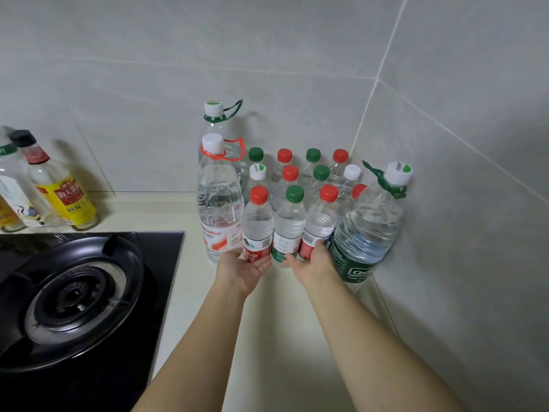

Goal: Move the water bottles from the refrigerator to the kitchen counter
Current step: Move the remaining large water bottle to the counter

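Several small water bottles with red, green and white caps stand in rows in the corner of the cream counter [208, 292]. Three large bottles flank them: a red-handled one [219, 203], a green-handled one [221, 120] behind it, and a green-labelled one [368, 230] at the right. My left hand [243, 267] lies palm up, fingers apart, against the base of the front left red-capped bottle [258, 224]. My right hand [312, 261] wraps the base of the front right red-capped bottle [320, 221]. A green-capped bottle [289, 224] stands between them.
A black gas hob [83, 292] with a round burner fills the left side. Condiment bottles, one with a yellow label [64, 194], stand behind it against the grey tiled wall. The tiled side wall [460, 203] closes the corner on the right.
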`<state>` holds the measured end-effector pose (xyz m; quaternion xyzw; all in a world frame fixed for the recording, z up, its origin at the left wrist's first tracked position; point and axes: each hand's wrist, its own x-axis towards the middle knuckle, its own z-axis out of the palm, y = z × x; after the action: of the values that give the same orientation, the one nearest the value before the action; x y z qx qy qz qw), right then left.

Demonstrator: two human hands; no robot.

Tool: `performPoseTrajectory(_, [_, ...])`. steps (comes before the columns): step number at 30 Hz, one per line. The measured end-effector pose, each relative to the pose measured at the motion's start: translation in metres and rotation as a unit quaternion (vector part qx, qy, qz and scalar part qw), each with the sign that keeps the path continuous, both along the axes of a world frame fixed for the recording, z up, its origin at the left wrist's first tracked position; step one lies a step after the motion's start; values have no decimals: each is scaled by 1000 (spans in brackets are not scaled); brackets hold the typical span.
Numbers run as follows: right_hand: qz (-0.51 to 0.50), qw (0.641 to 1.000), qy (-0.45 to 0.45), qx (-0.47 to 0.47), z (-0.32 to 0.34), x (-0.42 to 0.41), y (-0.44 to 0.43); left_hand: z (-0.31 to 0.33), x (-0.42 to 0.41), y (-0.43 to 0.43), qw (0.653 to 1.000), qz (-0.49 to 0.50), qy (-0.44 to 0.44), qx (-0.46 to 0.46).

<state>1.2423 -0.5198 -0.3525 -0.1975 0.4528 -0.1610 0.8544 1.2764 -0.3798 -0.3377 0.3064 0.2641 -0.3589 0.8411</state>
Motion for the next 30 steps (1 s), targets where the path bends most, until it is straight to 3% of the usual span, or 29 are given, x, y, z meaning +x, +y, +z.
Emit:
performPoseTrajectory(20, [-30, 999, -36, 27, 2, 5, 4, 9, -3, -14, 998, 35, -28, 44])
performPoseTrajectory(30, [-15, 998, -59, 13, 7, -3, 6, 16, -17, -6, 999, 15, -40, -8])
